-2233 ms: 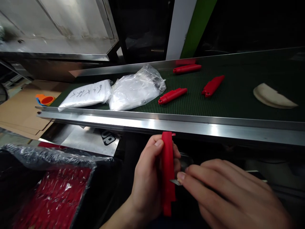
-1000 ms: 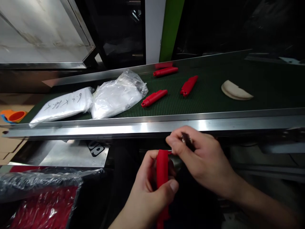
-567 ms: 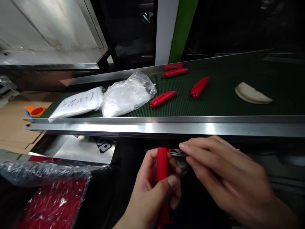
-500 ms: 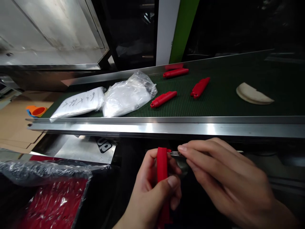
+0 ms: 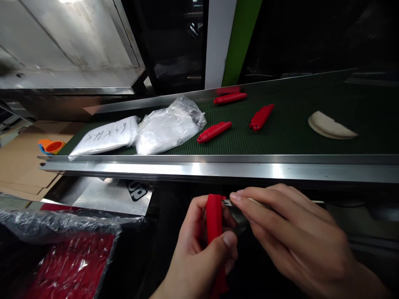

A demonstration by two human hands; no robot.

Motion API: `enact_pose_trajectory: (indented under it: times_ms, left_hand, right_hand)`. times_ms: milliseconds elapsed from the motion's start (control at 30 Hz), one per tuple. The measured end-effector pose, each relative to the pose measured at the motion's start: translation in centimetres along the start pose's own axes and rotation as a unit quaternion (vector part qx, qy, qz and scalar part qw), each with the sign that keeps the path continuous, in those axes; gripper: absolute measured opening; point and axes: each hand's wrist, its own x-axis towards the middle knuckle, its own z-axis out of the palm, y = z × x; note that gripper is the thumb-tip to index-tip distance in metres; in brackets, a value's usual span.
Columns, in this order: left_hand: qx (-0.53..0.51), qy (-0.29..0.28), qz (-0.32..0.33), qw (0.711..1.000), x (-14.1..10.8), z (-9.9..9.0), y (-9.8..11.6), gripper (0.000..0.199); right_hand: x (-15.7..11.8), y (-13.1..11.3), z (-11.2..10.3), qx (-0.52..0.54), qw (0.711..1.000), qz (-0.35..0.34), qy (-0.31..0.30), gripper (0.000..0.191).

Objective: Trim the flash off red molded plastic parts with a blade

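Observation:
My left hand [image 5: 199, 249] is wrapped round a long red plastic part [image 5: 214, 218], held roughly upright below the belt's front rail. My right hand [image 5: 293, 232] pinches a thin metal tool [image 5: 228, 202], perhaps a blade, whose tip meets a small red nub at the top right of that part. Most of the tool is hidden by the fingers. More red parts lie on the green belt [image 5: 289, 137]: one near the front [image 5: 214, 132], one at the back [image 5: 230, 98] and one to the right [image 5: 262, 117].
Two plastic-wrapped white packs, one with writing [image 5: 104, 137] and one crumpled [image 5: 168, 126], lie on the belt's left. A cream half-round piece [image 5: 331, 125] is at right. A metal rail [image 5: 199, 168] edges the belt. Lower left stands a plastic-lined box [image 5: 116, 228] of red parts.
The view has tilted slightly, so the belt and its items appear a little lower. Both hands keep their holds, and the tool tip remains at the top of the red part.

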Motion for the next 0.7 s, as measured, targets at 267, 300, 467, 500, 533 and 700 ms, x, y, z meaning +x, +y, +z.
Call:
enact_pose_trajectory:
  times_ms: [267,300,467,500,533,700]
  left_hand:
    - [-0.009,-0.093,-0.005,0.996,-0.8,-0.1,0.2,0.027]
    - [-0.033,-0.109,-0.009,0.993,-0.8,-0.1,0.3,0.028]
    - [-0.123,-0.142,-0.042,0.981,-0.3,-0.4,0.3,0.025]
    - [-0.137,-0.155,-0.041,0.978,-0.1,-0.4,0.1,0.025]
    - [-0.154,-0.168,-0.034,0.973,0.1,-0.5,-0.2,0.025]
    - [-0.207,-0.203,0.004,0.957,0.7,-0.4,-1.7,0.028]
  right_hand:
    - [-0.1,1.3,0.0,-0.01,0.999,0.045,0.009,0.038]
    - [-0.2,1.3,-0.1,0.005,0.998,0.063,0.018,0.039]
    - [-0.3,0.2,-0.6,0.06,0.996,0.059,0.016,0.034]
    - [-0.2,0.0,-0.6,0.061,0.997,0.05,0.015,0.033]
    - [-0.1,-0.1,-0.6,0.06,0.997,0.042,0.016,0.031]
    - [0.0,-0.4,-0.4,0.05,0.998,0.033,0.016,0.031]
